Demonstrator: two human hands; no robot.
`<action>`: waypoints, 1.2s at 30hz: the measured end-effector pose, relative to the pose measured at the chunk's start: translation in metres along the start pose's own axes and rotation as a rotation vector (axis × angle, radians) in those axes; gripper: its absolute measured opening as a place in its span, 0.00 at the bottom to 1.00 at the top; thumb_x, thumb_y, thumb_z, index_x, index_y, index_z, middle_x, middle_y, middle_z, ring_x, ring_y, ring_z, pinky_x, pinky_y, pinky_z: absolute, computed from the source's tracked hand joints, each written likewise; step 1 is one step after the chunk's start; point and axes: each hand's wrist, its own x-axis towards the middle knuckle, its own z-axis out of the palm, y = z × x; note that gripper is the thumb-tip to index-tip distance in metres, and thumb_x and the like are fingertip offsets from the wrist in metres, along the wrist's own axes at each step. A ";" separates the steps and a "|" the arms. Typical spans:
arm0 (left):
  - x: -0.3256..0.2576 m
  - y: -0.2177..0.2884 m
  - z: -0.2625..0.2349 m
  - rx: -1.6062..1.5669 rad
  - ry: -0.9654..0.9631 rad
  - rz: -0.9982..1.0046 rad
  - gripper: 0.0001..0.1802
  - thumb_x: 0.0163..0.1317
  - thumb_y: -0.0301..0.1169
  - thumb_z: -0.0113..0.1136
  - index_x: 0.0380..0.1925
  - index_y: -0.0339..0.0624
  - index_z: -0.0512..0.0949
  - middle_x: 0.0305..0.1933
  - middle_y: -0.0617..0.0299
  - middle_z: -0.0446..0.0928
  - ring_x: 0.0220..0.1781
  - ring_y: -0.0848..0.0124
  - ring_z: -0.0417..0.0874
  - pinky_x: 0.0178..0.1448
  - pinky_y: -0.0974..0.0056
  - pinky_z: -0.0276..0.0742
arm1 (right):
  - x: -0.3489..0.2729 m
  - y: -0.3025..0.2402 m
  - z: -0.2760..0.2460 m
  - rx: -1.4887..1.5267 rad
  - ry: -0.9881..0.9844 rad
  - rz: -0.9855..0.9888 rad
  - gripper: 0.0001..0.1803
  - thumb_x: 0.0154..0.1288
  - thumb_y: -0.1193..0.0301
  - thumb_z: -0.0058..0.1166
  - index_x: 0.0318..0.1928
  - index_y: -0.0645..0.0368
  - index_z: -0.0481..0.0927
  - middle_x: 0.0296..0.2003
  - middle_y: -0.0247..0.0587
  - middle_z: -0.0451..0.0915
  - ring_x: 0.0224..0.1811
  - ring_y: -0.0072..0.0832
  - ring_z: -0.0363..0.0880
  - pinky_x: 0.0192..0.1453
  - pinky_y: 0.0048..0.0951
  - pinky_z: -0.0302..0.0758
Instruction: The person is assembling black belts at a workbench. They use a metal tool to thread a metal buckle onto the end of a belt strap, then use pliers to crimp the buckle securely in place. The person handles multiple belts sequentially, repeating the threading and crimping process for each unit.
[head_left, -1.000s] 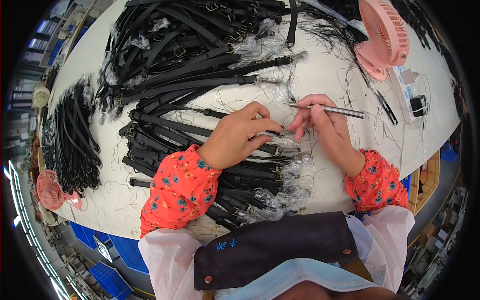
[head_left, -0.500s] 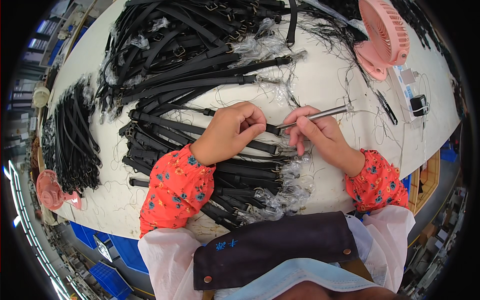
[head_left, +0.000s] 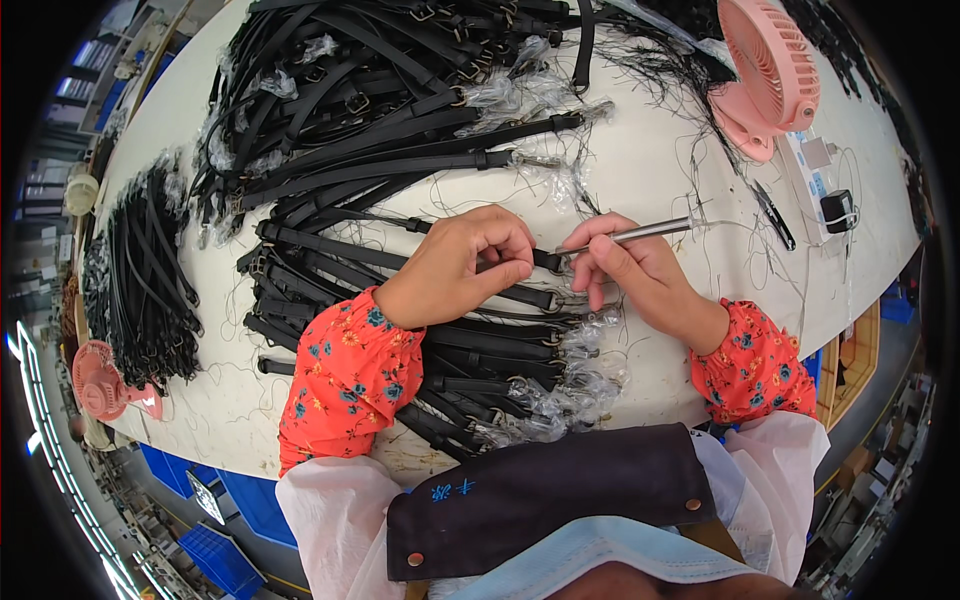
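strap end [head_left: 545, 260] hidden under left hand [head_left: 460, 265], tool tip unclear

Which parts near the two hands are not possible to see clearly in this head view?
- Tip of the metal tool: hidden behind the right hand fingers.
- Strap end pinched by the left hand: mostly covered by its fingers.
- Loose threads on the table: too thin to follow.
- Buckles inside the clear wrappers: blurred by glare.
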 end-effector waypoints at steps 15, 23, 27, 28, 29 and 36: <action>-0.002 -0.003 -0.008 -0.013 -0.088 0.050 0.08 0.57 0.21 0.67 0.37 0.41 0.81 0.52 0.61 0.77 0.47 0.71 0.79 0.51 0.66 0.76 | 0.000 0.004 0.000 0.020 0.006 -0.025 0.20 0.84 0.59 0.41 0.56 0.64 0.75 0.34 0.37 0.82 0.28 0.18 0.79 0.35 0.19 0.74; -0.003 0.004 0.013 0.421 0.115 0.136 0.13 0.56 0.24 0.71 0.40 0.43 0.79 0.46 0.57 0.73 0.45 0.62 0.77 0.48 0.61 0.74 | -0.001 0.002 -0.001 0.038 0.031 -0.071 0.19 0.84 0.61 0.41 0.56 0.64 0.75 0.35 0.39 0.82 0.31 0.21 0.80 0.39 0.22 0.76; -0.003 0.008 0.016 0.695 0.175 0.232 0.13 0.55 0.25 0.71 0.38 0.42 0.78 0.42 0.56 0.73 0.47 0.56 0.74 0.52 0.56 0.72 | 0.000 0.001 0.000 0.038 0.030 -0.087 0.18 0.84 0.61 0.41 0.56 0.64 0.75 0.35 0.39 0.82 0.31 0.21 0.80 0.39 0.22 0.76; -0.003 0.009 0.017 0.744 0.162 0.227 0.12 0.56 0.24 0.70 0.37 0.42 0.77 0.42 0.57 0.73 0.46 0.56 0.74 0.52 0.55 0.71 | 0.000 0.001 0.000 0.036 0.032 -0.081 0.18 0.84 0.61 0.41 0.56 0.64 0.75 0.35 0.39 0.82 0.31 0.21 0.80 0.39 0.22 0.76; -0.002 0.011 0.019 0.792 0.149 0.221 0.11 0.57 0.24 0.69 0.36 0.41 0.76 0.41 0.57 0.74 0.46 0.56 0.74 0.52 0.54 0.71 | -0.001 0.002 -0.001 0.034 0.034 -0.076 0.18 0.84 0.61 0.41 0.56 0.64 0.75 0.35 0.38 0.82 0.31 0.21 0.80 0.38 0.22 0.76; 0.002 -0.002 0.017 0.650 0.143 0.291 0.09 0.60 0.22 0.66 0.36 0.40 0.74 0.39 0.56 0.74 0.43 0.53 0.74 0.51 0.54 0.71 | -0.002 -0.001 -0.001 0.026 0.014 -0.053 0.19 0.84 0.61 0.41 0.55 0.64 0.76 0.33 0.37 0.81 0.30 0.19 0.80 0.36 0.21 0.76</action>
